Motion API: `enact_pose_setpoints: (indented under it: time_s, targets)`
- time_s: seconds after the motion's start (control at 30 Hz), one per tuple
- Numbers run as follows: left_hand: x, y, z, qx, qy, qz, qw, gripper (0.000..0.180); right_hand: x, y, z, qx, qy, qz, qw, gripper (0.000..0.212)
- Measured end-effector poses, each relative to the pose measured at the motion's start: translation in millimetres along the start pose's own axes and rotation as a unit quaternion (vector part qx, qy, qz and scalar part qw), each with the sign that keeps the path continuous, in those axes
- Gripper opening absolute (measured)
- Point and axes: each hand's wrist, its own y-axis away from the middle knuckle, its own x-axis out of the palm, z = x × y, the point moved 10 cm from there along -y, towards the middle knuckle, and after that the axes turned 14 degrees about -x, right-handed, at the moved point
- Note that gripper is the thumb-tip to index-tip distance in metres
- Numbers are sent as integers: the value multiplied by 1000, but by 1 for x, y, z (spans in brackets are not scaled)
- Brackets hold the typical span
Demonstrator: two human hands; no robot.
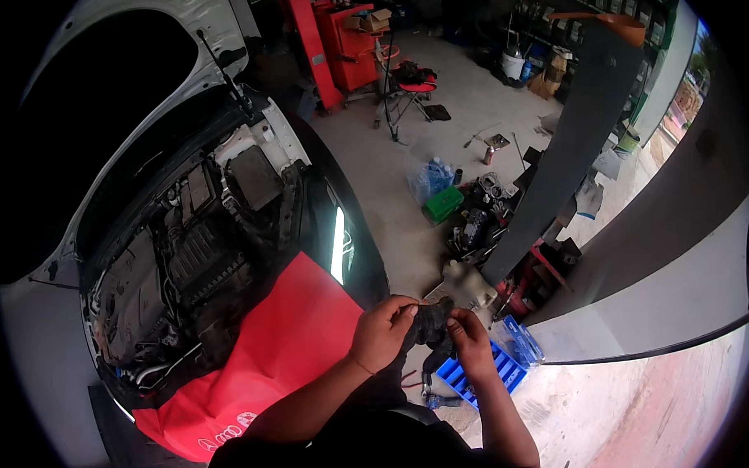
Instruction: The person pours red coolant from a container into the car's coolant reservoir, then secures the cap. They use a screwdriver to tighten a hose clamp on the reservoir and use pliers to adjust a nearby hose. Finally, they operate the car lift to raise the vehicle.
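Note:
In front of my body, I hold a small, crumpled black piece (432, 323) that looks soft, like a glove; its exact kind is unclear. The fingers and thumb of my left hand (381, 337) pinch its left edge. On the other side, my right hand (472, 346) grips it between thumb and fingers. To my left stands a car with its hood raised and its engine bay (197, 248) exposed. A red fender cover (280, 342) drapes over the car's front edge, next to my left forearm. Beside the cover, the headlight (339, 245) glows white.
A blue compartment tray (514, 376) lies below my right hand, with an off-white jug (470, 287) beyond it. Further off are a green box (444, 204), scattered tools and a grey post (550, 158). A red folding chair (414, 85) and red tool cart (345, 51) stand at the back.

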Motion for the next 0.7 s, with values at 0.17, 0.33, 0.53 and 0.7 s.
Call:
enact_pose_setpoints:
  time_s: [0.17,0.33,0.53,0.7]
  targets:
    - [-62,110,77,-65,75,-88,991,18,112,90,80,26,-68,198,977,35]
    - [-91,203,92,-162,361,6,918,28,192,152,77,115,-216,223,944,29]
    - [-213,361,156,-151,121,-266,944,31,333,272,81,160,-217,380,885,39]
    - [-290,472,193,-188,-119,-403,888,35,433,399,85,262,-271,484,790,43]
